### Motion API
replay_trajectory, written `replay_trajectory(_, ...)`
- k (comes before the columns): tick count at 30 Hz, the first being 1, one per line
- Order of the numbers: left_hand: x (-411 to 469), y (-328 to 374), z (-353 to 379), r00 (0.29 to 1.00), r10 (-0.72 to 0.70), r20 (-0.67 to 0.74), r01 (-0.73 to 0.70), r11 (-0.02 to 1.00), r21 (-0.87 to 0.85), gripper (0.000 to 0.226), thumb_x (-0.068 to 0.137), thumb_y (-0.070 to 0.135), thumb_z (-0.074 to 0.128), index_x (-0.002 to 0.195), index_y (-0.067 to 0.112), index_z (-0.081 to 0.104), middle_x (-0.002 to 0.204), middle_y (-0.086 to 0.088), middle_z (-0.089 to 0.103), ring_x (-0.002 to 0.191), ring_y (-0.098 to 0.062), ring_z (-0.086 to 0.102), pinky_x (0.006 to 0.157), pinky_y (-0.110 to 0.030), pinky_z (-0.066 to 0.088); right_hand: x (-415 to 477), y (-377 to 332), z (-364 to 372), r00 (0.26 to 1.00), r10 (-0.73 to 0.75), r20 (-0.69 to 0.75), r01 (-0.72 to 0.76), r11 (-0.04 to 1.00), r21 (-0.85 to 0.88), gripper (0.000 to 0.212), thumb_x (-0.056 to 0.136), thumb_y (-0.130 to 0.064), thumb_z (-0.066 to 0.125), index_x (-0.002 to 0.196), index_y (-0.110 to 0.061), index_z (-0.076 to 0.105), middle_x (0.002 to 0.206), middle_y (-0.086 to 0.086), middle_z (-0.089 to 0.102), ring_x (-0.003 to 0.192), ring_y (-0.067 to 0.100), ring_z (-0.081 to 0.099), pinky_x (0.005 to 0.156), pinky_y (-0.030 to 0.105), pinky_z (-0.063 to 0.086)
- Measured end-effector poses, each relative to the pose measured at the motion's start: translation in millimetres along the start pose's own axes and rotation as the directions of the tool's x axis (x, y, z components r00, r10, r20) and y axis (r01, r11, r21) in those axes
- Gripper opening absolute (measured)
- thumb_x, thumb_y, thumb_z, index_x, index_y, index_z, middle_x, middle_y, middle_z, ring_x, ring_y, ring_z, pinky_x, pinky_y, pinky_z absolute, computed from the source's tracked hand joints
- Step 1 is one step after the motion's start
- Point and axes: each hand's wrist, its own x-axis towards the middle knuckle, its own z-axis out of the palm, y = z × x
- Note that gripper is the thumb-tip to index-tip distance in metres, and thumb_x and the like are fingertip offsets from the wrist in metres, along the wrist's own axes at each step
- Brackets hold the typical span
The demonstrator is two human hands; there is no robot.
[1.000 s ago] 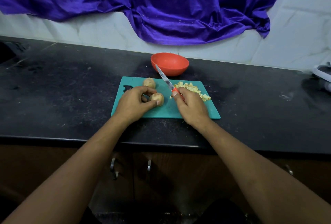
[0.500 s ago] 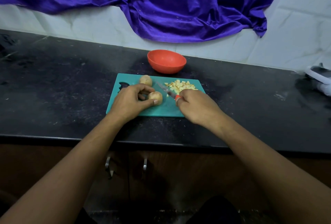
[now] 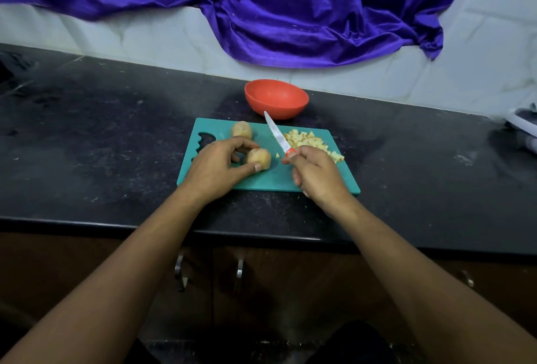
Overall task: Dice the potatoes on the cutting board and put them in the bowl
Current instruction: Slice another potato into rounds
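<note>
Student: Potatoes, where do they lie?

Tutor: One potato [image 3: 259, 158] is pinched between the thumb and fingertips of the left hand [image 3: 215, 169] and rests on the cutting board [image 3: 270, 182]. A second potato [image 3: 241, 130] lies free just beyond that hand's fingers. The diced pieces [image 3: 312, 142] are heaped just beyond the right hand [image 3: 316, 173], toward its outer side. One stray piece lies between the two hands.

Student: And the right hand?

Tutor: Its fingers are curled round the red handle of the knife [image 3: 276, 134]. The blade slants up and away from the knuckles. Its tip overlaps the near wall of the bowl [image 3: 276, 99] in this view. The bowl stands beyond both hands, off the board, on the dark counter [image 3: 116, 137].

Student: What differs from half a second earlier?

Tutor: Then the blade lay low and blurred, angled toward the held potato. Now it is lifted clear of that potato and points toward the bowl. The left hand's pinch is unchanged. The second potato and the heap keep their places relative to the hands.
</note>
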Motion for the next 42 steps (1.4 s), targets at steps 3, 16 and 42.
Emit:
replay_trajectory(3, 0, 0, 0, 1.0, -0.005, 0.005, 0.005, 1.0, 0.013, 0.043, 0.079, 0.039, 0.085, 0.119, 0.038, 0.068, 0.1, 0.025, 0.063, 0.096, 0.001, 0.058, 0.089, -0.041, 0.054, 1, -1, 0, 0.999, -0.039, 0.026, 0.043, 0.989, -0.142, 0.022, 0.107, -0.03, 0.051, 0.098, -0.018, 0.068, 0.06, -0.004, 0.059, 0.05, 0.007, 0.052, 0.055, 0.034, 0.043)
replay_trajectory(16, 1, -1, 2, 1.0, 0.001, -0.007, -0.001, 1.0, -0.015, 0.034, 0.08, 0.057, 0.077, 0.109, 0.042, 0.071, 0.1, 0.024, 0.069, 0.095, 0.001, 0.063, 0.088, -0.044, 0.056, -4, 3, -5, 0.988, -0.124, 0.087, 0.145, 0.942, -0.303, 0.019, 0.107, -0.03, 0.051, 0.122, -0.031, 0.063, 0.073, 0.0, 0.068, 0.07, 0.026, 0.066, 0.068, 0.05, 0.057)
replay_trajectory(42, 1, -1, 3, 0.993, 0.108, 0.046, -0.11, 0.993, 0.034, 0.027, 0.093, 0.039, 0.071, 0.119, 0.043, 0.067, 0.112, 0.019, 0.066, 0.103, -0.003, 0.059, 0.092, -0.043, 0.054, -6, -30, -28, 0.99, 0.004, 0.144, 0.064, 0.885, -0.461, 0.015, 0.103, -0.032, 0.053, 0.101, -0.028, 0.067, 0.074, 0.0, 0.07, 0.072, 0.02, 0.068, 0.067, 0.039, 0.054)
